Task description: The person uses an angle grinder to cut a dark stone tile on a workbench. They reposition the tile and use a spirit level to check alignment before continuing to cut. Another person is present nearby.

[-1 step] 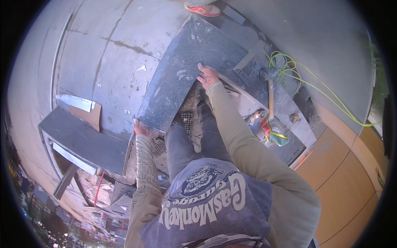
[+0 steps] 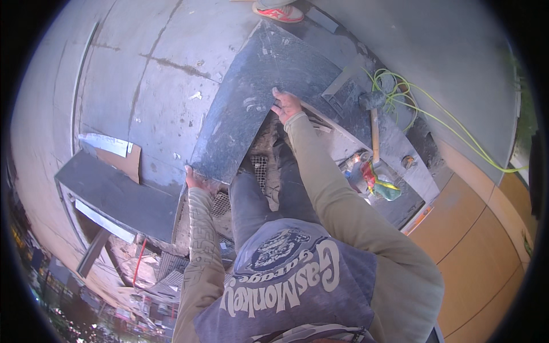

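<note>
Grey dusty paving (image 2: 166, 86) | left hand (image 2: 195, 179), half-curled, grips one dark slab (image 2: 240, 114) at its near-left corner, fingers mostly hidden | right hand (image 2: 287, 107), half-curled, grips its inner edge, underside hidden | slab before two legs (image 2: 249, 197) | one mallet (image 2: 374, 131), right | one shoe (image 2: 280, 13), cut off above
</note>
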`<act>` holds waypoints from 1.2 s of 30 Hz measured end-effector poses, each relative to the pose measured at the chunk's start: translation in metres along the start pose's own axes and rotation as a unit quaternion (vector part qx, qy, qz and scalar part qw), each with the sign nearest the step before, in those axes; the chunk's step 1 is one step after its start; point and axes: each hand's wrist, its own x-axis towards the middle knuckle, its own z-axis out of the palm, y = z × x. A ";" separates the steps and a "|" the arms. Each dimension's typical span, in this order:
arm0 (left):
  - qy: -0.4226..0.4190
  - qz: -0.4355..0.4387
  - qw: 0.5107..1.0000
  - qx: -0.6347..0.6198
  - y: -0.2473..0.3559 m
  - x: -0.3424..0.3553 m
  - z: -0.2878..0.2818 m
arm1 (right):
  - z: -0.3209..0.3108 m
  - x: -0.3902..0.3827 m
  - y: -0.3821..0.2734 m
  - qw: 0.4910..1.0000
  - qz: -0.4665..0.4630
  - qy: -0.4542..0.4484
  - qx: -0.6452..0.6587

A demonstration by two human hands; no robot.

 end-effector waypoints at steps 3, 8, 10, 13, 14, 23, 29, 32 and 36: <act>-0.045 0.009 0.998 -0.031 0.000 -0.005 0.000 | -0.001 -0.004 0.000 1.000 -0.015 -0.026 0.004; -0.061 0.000 0.997 -0.039 0.002 -0.011 0.006 | 0.001 -0.003 -0.006 0.999 -0.014 -0.048 0.008; -0.032 0.010 0.999 -0.016 0.003 -0.006 0.010 | 0.002 -0.004 -0.011 0.999 -0.019 -0.032 -0.001; -0.046 0.009 0.999 0.003 0.001 0.001 0.006 | 0.002 -0.008 -0.014 0.999 -0.015 -0.041 0.016; -0.052 0.002 0.999 0.002 0.001 0.003 0.004 | 0.002 -0.008 -0.014 0.999 -0.020 -0.047 0.017; -0.031 -0.016 0.999 -0.004 0.004 -0.009 0.014 | -0.003 -0.004 -0.016 0.998 -0.008 -0.054 0.021; -0.029 0.003 0.999 -0.017 0.003 -0.006 0.016 | -0.004 -0.006 -0.019 0.995 -0.005 -0.082 0.050; -0.025 -0.002 1.000 -0.006 0.001 0.004 0.012 | -0.004 -0.007 -0.021 0.994 -0.006 -0.095 0.061; -0.077 0.007 0.996 -0.038 0.000 0.009 0.008 | -0.004 -0.010 -0.023 0.996 -0.006 -0.081 0.046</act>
